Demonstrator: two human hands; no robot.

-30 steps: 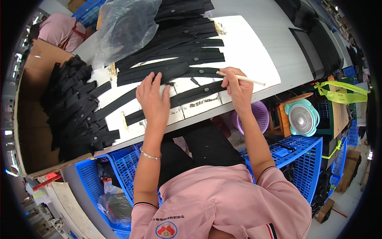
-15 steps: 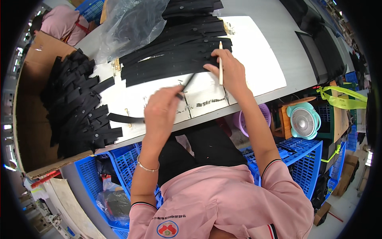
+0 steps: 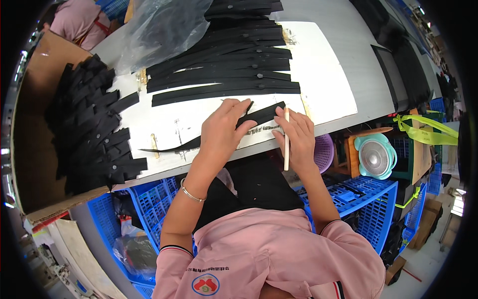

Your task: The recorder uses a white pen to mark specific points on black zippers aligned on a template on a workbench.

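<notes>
A black fabric strip lies slantwise over the white board, near its front edge. My left hand is closed on the strip's middle, thumb on one side and fingers on the other; its tail runs out leftward under the wrist. At the strip's right end rest the fingertips of my right hand. That hand also grips a slim white pencil, pointing away from me. Just beyond, more black strips lie side by side in rows, several with a small round dot near the right end.
On the left stands a cardboard box with a heap of black strips. A clear plastic bag covers part of the far rows. Below the table are blue crates, a purple basket and a teal fan. Another person sits far left.
My right hand has come nearer with the pencil, from the rows to the strip's end. The strip, blurred before in my left hand, now lies stretched between both hands.
</notes>
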